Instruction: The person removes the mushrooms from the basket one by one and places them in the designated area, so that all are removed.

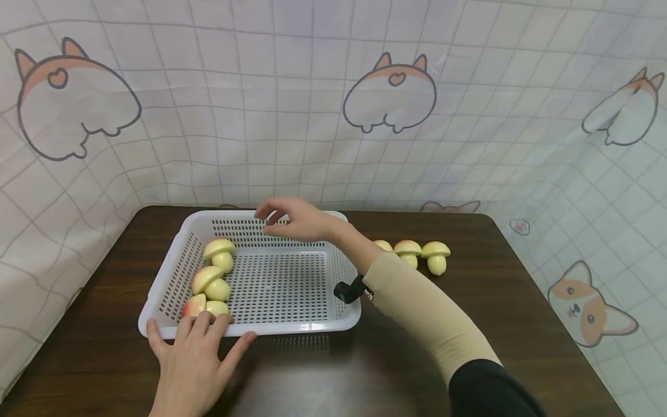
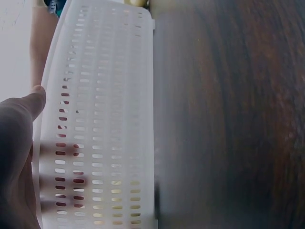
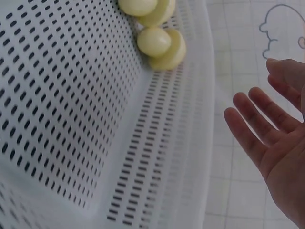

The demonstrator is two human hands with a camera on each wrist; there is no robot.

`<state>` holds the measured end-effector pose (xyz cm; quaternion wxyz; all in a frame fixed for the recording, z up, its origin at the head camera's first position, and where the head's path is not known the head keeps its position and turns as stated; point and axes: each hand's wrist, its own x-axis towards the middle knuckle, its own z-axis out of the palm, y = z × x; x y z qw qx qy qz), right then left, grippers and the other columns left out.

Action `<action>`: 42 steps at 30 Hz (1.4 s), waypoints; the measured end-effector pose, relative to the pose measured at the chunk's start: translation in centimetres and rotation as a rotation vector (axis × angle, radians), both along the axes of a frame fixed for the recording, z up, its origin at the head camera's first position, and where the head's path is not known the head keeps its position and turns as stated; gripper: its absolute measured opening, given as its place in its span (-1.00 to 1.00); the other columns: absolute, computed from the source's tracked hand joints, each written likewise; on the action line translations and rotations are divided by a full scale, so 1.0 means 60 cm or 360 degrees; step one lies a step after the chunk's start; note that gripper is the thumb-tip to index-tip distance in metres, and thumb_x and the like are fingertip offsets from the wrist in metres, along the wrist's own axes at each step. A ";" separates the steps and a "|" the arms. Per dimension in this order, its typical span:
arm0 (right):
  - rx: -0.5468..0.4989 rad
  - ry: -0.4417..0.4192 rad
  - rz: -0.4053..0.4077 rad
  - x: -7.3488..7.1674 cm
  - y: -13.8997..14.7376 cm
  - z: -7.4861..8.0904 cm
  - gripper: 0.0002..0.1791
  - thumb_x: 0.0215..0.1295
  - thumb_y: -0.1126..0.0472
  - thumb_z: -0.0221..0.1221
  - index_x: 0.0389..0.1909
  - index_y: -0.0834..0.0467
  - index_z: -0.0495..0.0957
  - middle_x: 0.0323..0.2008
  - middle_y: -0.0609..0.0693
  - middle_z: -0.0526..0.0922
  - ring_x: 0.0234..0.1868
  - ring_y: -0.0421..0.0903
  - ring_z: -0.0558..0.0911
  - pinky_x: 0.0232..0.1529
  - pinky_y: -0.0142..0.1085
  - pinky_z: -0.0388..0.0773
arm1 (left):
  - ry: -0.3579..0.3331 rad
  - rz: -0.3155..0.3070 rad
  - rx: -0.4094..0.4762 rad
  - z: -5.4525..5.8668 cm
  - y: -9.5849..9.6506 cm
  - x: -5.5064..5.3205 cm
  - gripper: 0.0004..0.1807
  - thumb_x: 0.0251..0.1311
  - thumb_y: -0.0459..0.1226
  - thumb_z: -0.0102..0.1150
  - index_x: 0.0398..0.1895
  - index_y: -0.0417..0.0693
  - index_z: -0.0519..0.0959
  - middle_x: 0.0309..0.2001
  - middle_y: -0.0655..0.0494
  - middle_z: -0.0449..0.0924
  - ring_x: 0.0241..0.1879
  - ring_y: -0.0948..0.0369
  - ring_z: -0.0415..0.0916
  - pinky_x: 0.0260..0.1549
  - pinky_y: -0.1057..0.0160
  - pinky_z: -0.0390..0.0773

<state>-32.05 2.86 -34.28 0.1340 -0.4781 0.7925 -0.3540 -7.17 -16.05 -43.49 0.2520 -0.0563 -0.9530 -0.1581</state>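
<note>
A white perforated plastic basket (image 1: 276, 284) stands on the table. My left hand (image 1: 195, 359) holds its near left rim, fingers reaching over to the inside. The left wrist view shows the thumb (image 2: 35, 98) at the rim and the fingers' shadows through the wall. Three pale yellow mushroom-shaped pieces with reddish patches lie in a row along the basket's left side: a far one (image 1: 221, 255), a middle one (image 1: 211, 283) and a near one (image 1: 195, 305) right at my left fingertips. My right hand (image 1: 297, 220), empty with fingers loosely bent, hovers over the basket's far rim.
Right of the basket, more mushroom pieces (image 1: 435, 258) lie on the dark wooden table (image 1: 500, 336), one partly behind my right forearm. A white grid-patterned curtain (image 1: 292, 116) with dog drawings hangs behind the table and along its sides. A small black camera (image 1: 349, 289) sits on my right wrist.
</note>
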 end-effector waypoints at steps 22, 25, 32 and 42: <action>0.0119 -0.0115 0.0057 0.007 -0.064 -0.051 -0.51 0.48 0.19 0.22 0.35 0.21 0.42 0.27 0.11 0.54 0.25 0.00 0.56 0.21 -0.31 0.47 | -0.0020 -0.0015 -0.0027 0.002 -0.001 0.000 -0.47 0.27 0.25 0.22 -0.15 -0.02 0.60 -0.25 -0.02 0.50 0.04 -0.23 0.43 0.17 -0.65 -0.38; 0.0147 -0.0085 0.0050 0.005 -0.069 -0.058 -0.48 0.48 0.18 0.23 0.38 0.21 0.41 0.32 0.10 0.51 0.31 0.01 0.52 0.27 -0.22 0.45 | -0.0016 -0.0021 -0.0026 0.002 0.000 -0.001 -0.47 0.27 0.24 0.22 -0.15 -0.03 0.61 -0.24 -0.02 0.51 0.05 -0.22 0.43 0.17 -0.66 -0.37; 0.0250 -0.0085 0.0073 0.003 -0.079 -0.070 -0.34 0.44 0.15 0.26 0.50 0.10 0.31 0.45 0.01 0.37 0.44 0.03 0.38 0.34 -0.14 0.38 | -0.0047 -0.0005 -0.0023 0.003 -0.001 -0.002 -0.48 0.27 0.25 0.22 -0.15 -0.01 0.60 -0.26 0.01 0.49 0.02 -0.21 0.43 0.17 -0.66 -0.40; 0.0463 0.0049 0.0075 0.010 -0.098 -0.082 -0.34 0.48 0.15 0.21 0.54 0.06 0.27 0.52 -0.01 0.28 0.52 -0.09 0.23 0.46 -0.27 0.14 | -0.0008 -0.0005 -0.0007 0.001 0.002 0.000 -0.47 0.27 0.25 0.22 -0.17 -0.02 0.60 -0.29 0.02 0.48 -0.03 -0.20 0.43 0.16 -0.67 -0.37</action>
